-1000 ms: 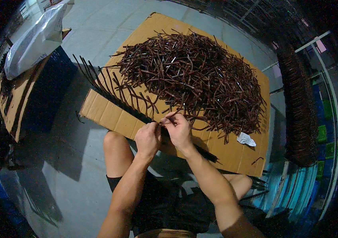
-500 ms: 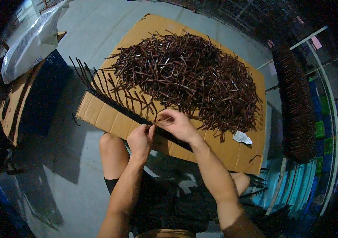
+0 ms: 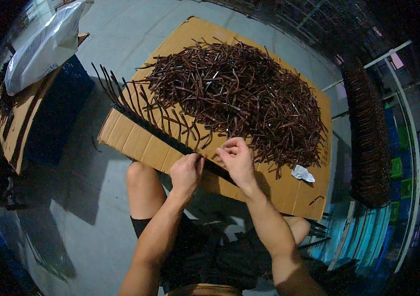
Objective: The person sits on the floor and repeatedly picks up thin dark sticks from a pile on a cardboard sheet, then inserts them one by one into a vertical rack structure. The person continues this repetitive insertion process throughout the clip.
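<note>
A long dark rail (image 3: 165, 139) runs along the near edge of a cardboard sheet. Several thin brown strips (image 3: 137, 104) stand up from its left part in a row, bent at different angles. My left hand (image 3: 185, 173) is closed at the middle of the rail, thumb and fingers pressed together on it beside the last strips. To its right, a little above the rail, my right hand (image 3: 238, 160) is pinched. Whatever its fingertips hold, if anything, is too small to make out. Beyond both hands lies a big heap of loose brown strips (image 3: 239, 89).
The cardboard sheet (image 3: 143, 148) lies over my knees. A crumpled white scrap (image 3: 302, 173) is at its right. A dark blue box (image 3: 67, 103) with a white plastic bag (image 3: 44, 49) stands at left. At right are a metal rack (image 3: 404, 93) and a long bundle of brown strips (image 3: 367, 138).
My right hand has moved right, away from the left hand, which has shifted slightly right along the rail. A strip that was between the hands now stands free of the right fingers.
</note>
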`<state>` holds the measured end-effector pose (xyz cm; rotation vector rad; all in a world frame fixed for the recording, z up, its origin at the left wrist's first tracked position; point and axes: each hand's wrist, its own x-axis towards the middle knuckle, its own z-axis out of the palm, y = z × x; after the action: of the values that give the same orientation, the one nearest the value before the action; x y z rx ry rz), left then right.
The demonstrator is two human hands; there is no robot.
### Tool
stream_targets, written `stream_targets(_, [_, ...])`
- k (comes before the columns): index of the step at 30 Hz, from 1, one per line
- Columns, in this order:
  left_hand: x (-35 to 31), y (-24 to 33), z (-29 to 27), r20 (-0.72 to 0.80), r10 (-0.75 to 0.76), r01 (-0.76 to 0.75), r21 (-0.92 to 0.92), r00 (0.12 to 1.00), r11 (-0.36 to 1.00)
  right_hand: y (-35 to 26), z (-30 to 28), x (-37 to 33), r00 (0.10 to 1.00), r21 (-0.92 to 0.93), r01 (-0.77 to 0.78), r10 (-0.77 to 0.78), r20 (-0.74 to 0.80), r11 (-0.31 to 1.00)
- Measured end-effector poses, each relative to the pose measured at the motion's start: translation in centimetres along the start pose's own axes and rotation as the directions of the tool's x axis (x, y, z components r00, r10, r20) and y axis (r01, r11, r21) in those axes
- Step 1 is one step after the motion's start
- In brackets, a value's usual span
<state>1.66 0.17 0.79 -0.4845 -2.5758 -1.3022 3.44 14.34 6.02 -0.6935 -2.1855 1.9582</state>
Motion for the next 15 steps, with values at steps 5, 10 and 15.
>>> stream_targets(5, [0.2,0.1,0.4,0.018,0.054,-0.055,0.030,0.998,0.998,2.1,1.7,-0.2,0.957,-0.157,0.286,-0.289,0.001,0.945])
stream_targets(10, [0.4,0.4,0.3,-0.006,0.061,-0.061,0.016,0.998,0.998,2.9,1.5,-0.1,0.957,-0.172,0.290,-0.288,0.035,0.941])
stream_targets(15, [0.2,0.2,0.5,0.026,0.037,-0.037,0.022,0.999,0.999,2.9,1.4,-0.3,0.935,-0.215,0.350,-0.355,0.016,0.912])
